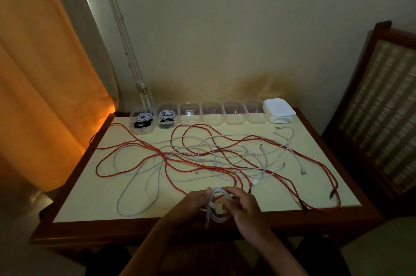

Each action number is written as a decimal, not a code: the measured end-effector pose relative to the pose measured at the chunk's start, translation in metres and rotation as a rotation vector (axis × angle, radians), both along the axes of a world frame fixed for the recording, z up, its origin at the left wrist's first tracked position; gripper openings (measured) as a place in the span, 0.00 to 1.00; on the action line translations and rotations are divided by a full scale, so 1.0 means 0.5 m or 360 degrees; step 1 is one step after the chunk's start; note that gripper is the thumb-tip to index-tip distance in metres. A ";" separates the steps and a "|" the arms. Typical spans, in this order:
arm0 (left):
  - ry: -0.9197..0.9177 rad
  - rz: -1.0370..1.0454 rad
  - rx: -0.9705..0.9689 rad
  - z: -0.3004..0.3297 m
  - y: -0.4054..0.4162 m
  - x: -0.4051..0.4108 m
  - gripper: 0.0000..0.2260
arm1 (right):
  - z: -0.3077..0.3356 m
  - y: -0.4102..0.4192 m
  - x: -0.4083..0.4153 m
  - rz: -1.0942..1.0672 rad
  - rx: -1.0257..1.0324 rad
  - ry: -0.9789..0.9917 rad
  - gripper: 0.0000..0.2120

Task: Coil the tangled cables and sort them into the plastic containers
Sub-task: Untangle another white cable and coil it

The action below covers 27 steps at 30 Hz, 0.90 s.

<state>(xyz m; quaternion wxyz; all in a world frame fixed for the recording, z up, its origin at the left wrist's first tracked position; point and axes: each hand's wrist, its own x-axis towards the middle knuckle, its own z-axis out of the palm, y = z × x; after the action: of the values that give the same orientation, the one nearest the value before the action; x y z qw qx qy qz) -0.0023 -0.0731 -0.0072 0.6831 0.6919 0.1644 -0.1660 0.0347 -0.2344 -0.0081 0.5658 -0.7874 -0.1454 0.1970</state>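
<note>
Hands: left hand (195, 204), right hand (242, 209) both grip white cable coil (218, 207) between them

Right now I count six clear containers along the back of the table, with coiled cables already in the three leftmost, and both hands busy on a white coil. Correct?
Not quite. The head view shows coiled cables in only the two leftmost containers; the other four look empty. The rest holds: six containers, and the left hand and right hand both grip a white coil.
</note>
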 end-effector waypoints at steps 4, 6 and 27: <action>0.0001 0.0050 -0.0097 -0.004 0.006 -0.003 0.21 | -0.005 -0.012 0.018 0.0170 0.0110 -0.0080 0.13; -0.0046 0.0062 -0.0037 -0.014 0.006 0.000 0.20 | -0.011 -0.011 0.022 0.0171 0.0036 -0.0186 0.13; -0.0500 -0.0013 0.0554 -0.039 0.050 -0.004 0.12 | -0.034 0.039 0.071 0.0025 -0.0316 -0.0345 0.07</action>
<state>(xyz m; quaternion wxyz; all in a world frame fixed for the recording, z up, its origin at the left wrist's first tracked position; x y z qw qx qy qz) -0.0043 -0.0483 -0.0268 0.5700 0.8173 0.0793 -0.0281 0.0703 -0.2150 -0.0251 0.4645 -0.8550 -0.1915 0.1286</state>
